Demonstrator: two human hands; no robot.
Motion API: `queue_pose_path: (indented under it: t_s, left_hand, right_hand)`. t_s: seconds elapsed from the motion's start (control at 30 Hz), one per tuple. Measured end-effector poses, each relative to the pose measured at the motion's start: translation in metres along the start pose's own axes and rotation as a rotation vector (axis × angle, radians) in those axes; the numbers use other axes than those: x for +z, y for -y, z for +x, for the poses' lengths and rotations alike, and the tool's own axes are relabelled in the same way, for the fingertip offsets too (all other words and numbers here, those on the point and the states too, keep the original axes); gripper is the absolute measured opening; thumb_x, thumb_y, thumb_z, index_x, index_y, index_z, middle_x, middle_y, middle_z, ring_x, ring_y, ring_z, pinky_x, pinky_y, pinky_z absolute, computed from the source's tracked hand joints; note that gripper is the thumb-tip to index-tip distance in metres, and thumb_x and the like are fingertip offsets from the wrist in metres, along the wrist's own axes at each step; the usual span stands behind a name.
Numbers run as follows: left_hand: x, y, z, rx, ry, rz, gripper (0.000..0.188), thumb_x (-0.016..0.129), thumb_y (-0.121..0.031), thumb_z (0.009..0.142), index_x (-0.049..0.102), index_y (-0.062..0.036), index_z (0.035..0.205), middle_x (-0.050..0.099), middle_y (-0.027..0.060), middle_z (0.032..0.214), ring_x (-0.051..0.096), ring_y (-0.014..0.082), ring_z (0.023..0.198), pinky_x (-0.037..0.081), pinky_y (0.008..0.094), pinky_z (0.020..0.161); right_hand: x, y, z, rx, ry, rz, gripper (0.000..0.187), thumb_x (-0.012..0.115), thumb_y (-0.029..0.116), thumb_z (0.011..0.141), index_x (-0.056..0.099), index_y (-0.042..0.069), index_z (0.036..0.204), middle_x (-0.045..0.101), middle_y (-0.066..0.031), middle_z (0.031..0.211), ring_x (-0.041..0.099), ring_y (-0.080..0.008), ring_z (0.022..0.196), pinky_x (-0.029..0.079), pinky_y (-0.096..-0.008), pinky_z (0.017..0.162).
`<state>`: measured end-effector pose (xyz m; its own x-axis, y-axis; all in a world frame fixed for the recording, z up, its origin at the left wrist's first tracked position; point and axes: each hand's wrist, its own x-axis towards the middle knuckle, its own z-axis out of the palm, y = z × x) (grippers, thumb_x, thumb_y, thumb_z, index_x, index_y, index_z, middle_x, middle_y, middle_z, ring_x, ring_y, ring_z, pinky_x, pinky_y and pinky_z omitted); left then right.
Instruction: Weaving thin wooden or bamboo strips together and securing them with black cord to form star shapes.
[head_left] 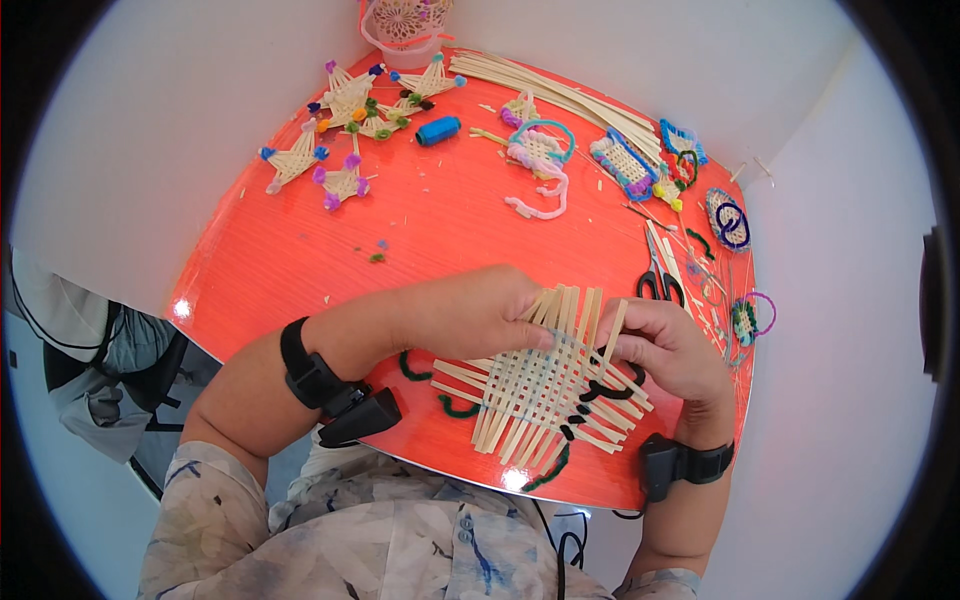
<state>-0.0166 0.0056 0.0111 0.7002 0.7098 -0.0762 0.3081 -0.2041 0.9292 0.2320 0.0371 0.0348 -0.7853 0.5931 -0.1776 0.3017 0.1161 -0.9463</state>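
Observation:
A woven mat of pale flat strips (522,386), its loose strip ends sticking out all round, is held over the near edge of the red table. My left hand (490,310) grips its far edge, thumb on top. On the right side, my right hand (665,345) is closed on one upright strip of the mat. A black fuzzy stem (609,390) is threaded along the mat's right edge, its upper part close under my right fingers. Dark green fuzzy stems (458,408) lie by the mat's left side, and another green stem (550,474) hangs below it.
Black-handled scissors (660,280) lie just beyond my right hand. Farther back are a blue thread spool (438,131), woven stars (348,98), a bundle of loose strips (560,90) and small fuzzy-edged woven pieces (622,165). White walls (200,120) border the red table (290,245).

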Motion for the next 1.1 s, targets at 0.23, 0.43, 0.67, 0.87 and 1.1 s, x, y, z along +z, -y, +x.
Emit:
queue_pose_path:
  t_s: [0.23, 0.43, 0.67, 0.87, 1.1]
  left_hand:
    - [-0.001, 0.004, 0.0, 0.019, -0.049, -0.054, 0.02, 0.058, -0.014, 0.09, 0.06, 0.0047, 0.096, 0.065, 0.0122, 0.076, 0.061, 0.0171, 0.067, 0.049, 0.0336, 0.066]
    - [-0.002, 0.006, 0.001, 0.038, -0.045, -0.059, 0.02, 0.058, -0.014, 0.091, 0.06, 0.0043, 0.095, 0.064, 0.0125, 0.076, 0.061, 0.0181, 0.066, 0.048, 0.0336, 0.066]
    - [-0.001, 0.004, 0.0, 0.027, -0.029, -0.028, 0.02, 0.058, -0.015, 0.091, 0.06, 0.0039, 0.095, 0.064, 0.0126, 0.075, 0.06, 0.0185, 0.065, 0.048, 0.0337, 0.065]
    - [-0.001, 0.003, 0.0, -0.014, -0.03, 0.017, 0.019, 0.058, -0.015, 0.09, 0.06, 0.0039, 0.092, 0.062, 0.0116, 0.07, 0.056, 0.0186, 0.061, 0.047, 0.0336, 0.062]
    - [-0.002, 0.008, 0.002, -0.014, -0.032, 0.006, 0.02, 0.059, -0.016, 0.09, 0.061, 0.004, 0.093, 0.062, 0.0118, 0.071, 0.057, 0.0161, 0.063, 0.047, 0.0337, 0.063]
  right_hand:
    - [-0.005, 0.0, -0.003, 0.058, 0.0, -0.011, 0.008, 0.06, 0.007, 0.089, 0.059, -0.001, 0.088, 0.052, 0.0017, 0.078, 0.046, -0.0062, 0.072, 0.04, -0.0228, 0.063]
    - [-0.004, 0.0, 0.0, -0.027, -0.009, -0.05, 0.005, 0.059, 0.004, 0.088, 0.06, -0.001, 0.089, 0.053, 0.0012, 0.079, 0.047, -0.0071, 0.072, 0.04, -0.0223, 0.064]
    - [0.0, -0.001, 0.0, 0.041, 0.032, 0.102, 0.004, 0.056, 0.002, 0.089, 0.059, 0.001, 0.087, 0.056, 0.0026, 0.077, 0.048, -0.0043, 0.066, 0.04, -0.0203, 0.058]
    - [0.01, 0.001, 0.007, 0.071, -0.11, 0.314, 0.009, 0.053, 0.003, 0.093, 0.053, 0.002, 0.102, 0.059, 0.0026, 0.08, 0.053, -0.0034, 0.064, 0.044, -0.0192, 0.056]
    - [0.014, 0.007, 0.01, -0.031, -0.026, 0.469, 0.014, 0.053, 0.004, 0.093, 0.052, 0.002, 0.107, 0.06, -0.0016, 0.094, 0.057, -0.0066, 0.082, 0.046, -0.0195, 0.077]
